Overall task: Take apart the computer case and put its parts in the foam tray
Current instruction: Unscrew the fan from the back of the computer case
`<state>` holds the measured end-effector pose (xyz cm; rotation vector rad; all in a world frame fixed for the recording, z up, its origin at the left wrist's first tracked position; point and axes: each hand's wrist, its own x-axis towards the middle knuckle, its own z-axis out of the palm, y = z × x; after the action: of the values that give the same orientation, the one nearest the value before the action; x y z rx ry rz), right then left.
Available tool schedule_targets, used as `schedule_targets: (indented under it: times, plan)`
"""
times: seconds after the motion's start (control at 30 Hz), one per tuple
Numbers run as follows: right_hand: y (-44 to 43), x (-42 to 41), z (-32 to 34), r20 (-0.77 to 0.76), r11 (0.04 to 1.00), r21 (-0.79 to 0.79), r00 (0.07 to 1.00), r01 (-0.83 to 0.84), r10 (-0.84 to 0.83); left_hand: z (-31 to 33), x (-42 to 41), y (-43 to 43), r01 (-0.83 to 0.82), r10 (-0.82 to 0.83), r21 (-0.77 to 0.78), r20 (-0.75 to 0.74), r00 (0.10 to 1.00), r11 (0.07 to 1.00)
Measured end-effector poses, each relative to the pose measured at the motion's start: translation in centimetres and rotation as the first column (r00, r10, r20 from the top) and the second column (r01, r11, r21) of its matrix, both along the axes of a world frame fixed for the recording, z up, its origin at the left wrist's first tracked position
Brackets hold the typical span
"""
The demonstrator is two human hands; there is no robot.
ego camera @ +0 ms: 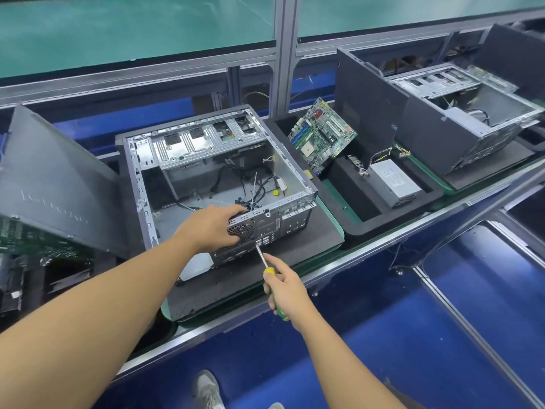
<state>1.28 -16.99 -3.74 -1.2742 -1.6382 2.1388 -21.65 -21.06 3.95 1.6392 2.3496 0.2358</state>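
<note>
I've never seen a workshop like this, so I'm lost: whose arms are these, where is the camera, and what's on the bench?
No robot here: a person wears a camera on the head, looking down at their own arms. The left hand grips the back edge of an open computer case. The right hand holds a screwdriver, tip at the case's back panel. Beside it, a black foam tray holds a circuit board and a grey power supply.

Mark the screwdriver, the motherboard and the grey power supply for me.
screwdriver [268,271]: head view, yellow top of its handle.
motherboard [323,134]: head view, middle of the green board.
power supply [393,180]: head view, its grey top face.
</note>
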Motion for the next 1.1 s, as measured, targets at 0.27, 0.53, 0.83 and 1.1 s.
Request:
schedule_targets:
  times: [0.27, 0.53, 0.83, 1.1]
  plan:
    - [2.1, 0.6, -0.6, -0.130, 0.883, -0.469, 0.989, 0.005, -0.074, 0.1, 0.0, 0.0, 0.004, -0.004, 0.008, 0.004, 1.000, 1.000]
    - [0.8, 0.0, 0.4, 0.227, 0.957, 0.265, 0.972, -0.119, 0.058, 0.3, 0.3, 0.0, 0.012, -0.012, 0.024, 0.011, 1.000, 1.000]
    - [-0.7, -1.2, 1.5, 0.319, 0.913, 0.389, 0.948, -0.127, -0.004, 0.1, 0.1, -0.1, 0.009, -0.008, 0.032, -0.017, 1.000, 0.999]
    - [1.7, -0.4, 1.2, 0.055, 0.944, -0.331, 0.998, -0.003, 0.023, -0.1, -0.1, 0.0, 0.025, -0.025, 0.030, -0.009, 1.000, 0.999]
